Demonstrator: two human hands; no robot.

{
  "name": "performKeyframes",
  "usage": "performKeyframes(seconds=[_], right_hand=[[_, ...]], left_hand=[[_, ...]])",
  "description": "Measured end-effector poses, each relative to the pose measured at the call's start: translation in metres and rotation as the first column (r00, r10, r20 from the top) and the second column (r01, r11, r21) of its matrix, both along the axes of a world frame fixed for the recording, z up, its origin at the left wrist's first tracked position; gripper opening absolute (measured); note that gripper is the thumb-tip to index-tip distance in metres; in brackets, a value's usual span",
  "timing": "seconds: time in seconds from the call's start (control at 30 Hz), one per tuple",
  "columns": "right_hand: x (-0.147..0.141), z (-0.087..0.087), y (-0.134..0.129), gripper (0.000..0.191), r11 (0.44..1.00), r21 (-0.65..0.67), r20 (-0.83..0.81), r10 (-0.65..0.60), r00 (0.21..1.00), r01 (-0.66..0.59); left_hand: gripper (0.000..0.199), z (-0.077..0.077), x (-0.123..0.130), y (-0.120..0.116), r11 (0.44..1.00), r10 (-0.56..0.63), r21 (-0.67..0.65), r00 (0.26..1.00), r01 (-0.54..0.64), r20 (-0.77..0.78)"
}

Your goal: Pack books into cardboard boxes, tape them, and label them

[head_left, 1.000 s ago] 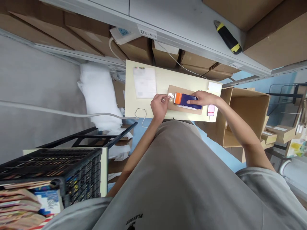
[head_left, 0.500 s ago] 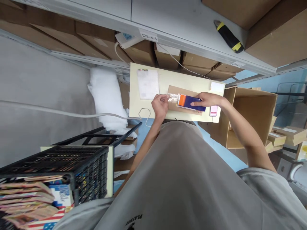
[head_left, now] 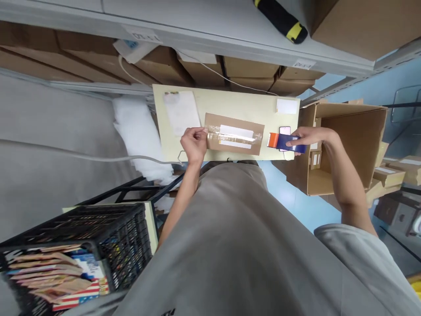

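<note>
Fingers of R hand [head_left: 308,135] clamped on tape dispenser [head_left: 282,141]; taped cardbd box [head_left: 235,135] touched at L end by L hand [head_left: 194,144], grip unclear.

- Grey, loose-fitting shirt [head_left: 230,228], softly creased
- Short right sleeve [head_left: 357,256], also grey, wide at the hem
- Dark lettering [head_left: 169,312] on the shirt, partly out of view
- Bare hands [head_left: 194,144]

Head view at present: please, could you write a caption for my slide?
Left hand at one end of a taped cardboard parcel, right hand holding a blue-and-orange tape dispenser.
</note>
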State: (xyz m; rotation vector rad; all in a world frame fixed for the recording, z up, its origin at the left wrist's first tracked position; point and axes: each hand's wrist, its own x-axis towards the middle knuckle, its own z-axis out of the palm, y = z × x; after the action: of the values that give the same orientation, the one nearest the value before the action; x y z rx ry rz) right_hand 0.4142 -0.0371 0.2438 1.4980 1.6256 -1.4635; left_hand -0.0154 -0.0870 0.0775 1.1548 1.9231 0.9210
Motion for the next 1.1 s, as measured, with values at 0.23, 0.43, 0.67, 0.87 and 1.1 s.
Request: performKeyframes(seconds=[0.23, 0.43, 0.67, 0.87, 1.1], right_hand=[[0.015, -0.034, -0.008, 0.082, 0.993, -0.114, -0.135, 0.016, 0.991, -0.031], [0.024, -0.043, -0.010, 0.075, 0.996, -0.091, -0.178, -0.007, 0.984, -0.009], [0.026, -0.047, -0.014, 0.064, 0.997, -0.076, -0.137, 0.012, 0.990, -0.022], [0.003, -0.039, -0.019, 0.048, 0.996, -0.057, 0.004, 0.061, 0.998, -0.061], [-0.030, -0.033, -0.040, 0.033, 0.999, -0.051, 0.093, 0.002, 0.996, 0.003]], left_hand=[[0.007, -0.005, -0.002, -0.001, 0.999, 0.020, -0.039, 0.998, -0.022, -0.067], [0.011, -0.008, -0.004, 0.000, 0.996, 0.048, -0.067, 0.995, -0.055, -0.091], [0.007, -0.008, -0.004, 0.001, 0.995, 0.064, -0.066, 0.995, -0.069, -0.074], [0.007, 0.006, 0.004, 0.000, 0.985, 0.094, -0.134, 0.990, -0.108, -0.105], [0.009, 0.014, 0.008, -0.002, 0.980, 0.099, -0.160, 0.989, -0.115, -0.106]])
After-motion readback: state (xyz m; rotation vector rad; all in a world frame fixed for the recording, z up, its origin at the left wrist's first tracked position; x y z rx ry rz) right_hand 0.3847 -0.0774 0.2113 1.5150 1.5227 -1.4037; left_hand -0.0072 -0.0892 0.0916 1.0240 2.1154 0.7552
